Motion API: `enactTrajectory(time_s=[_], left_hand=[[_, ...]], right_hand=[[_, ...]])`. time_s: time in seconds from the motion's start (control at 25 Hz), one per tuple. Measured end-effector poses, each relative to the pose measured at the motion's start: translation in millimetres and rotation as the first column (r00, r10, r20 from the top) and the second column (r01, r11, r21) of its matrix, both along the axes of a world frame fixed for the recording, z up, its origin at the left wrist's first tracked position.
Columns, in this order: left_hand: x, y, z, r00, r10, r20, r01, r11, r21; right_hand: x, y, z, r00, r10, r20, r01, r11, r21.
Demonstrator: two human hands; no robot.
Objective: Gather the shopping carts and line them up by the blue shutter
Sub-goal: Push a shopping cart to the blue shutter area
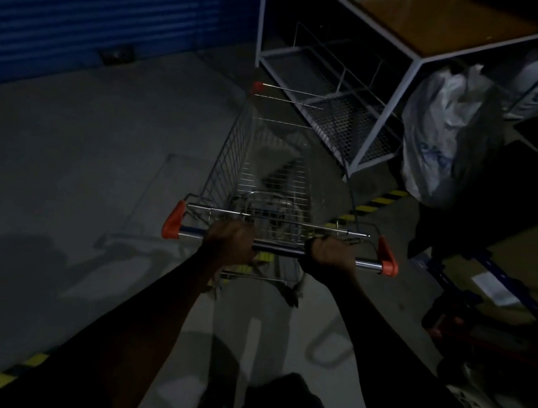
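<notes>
A wire shopping cart [233,152] with orange corner caps stands straight ahead of me in dim light, its basket empty. My left hand [229,244] grips the left half of the cart's handle bar [277,249]. My right hand [330,257] grips the right half of the same bar. The blue shutter [99,3] fills the upper left, a few steps beyond the cart's front. The cart's nose points toward the gap between the shutter and a white rack.
A white metal rack [389,93] with mesh shelves stands close to the cart's front right. A large plastic bag [439,133] hangs beside it. Boxes on blue shelving [522,285] crowd the right. Yellow-black tape [376,201] crosses the grey floor [77,180].
</notes>
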State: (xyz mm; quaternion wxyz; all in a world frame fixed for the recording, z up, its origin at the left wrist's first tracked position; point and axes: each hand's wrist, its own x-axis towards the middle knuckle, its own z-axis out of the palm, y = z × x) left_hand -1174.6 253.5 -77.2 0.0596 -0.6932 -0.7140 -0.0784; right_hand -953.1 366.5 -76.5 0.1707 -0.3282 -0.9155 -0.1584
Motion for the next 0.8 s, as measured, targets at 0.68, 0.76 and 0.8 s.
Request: enactTrajectory(time_s=[0.68,0.76,0.8], left_hand=[[-217,222,15,0.939,0.337,-0.075,-0.344,0.927,-0.146],[-252,246,18,0.925,0.376,-0.064,-0.381,0.911,-0.160],[-270,254,17,0.925,0.376,-0.062,-0.381,0.913,-0.146]], right_hand=[[-266,276,0,0.964,0.194,0.180,-0.149,0.960,-0.239],[-309,300,0,0.960,0.214,0.181,-0.164,0.952,-0.259],[-326,309,-1,0.960,0.214,0.181,-0.164,0.953,-0.256]])
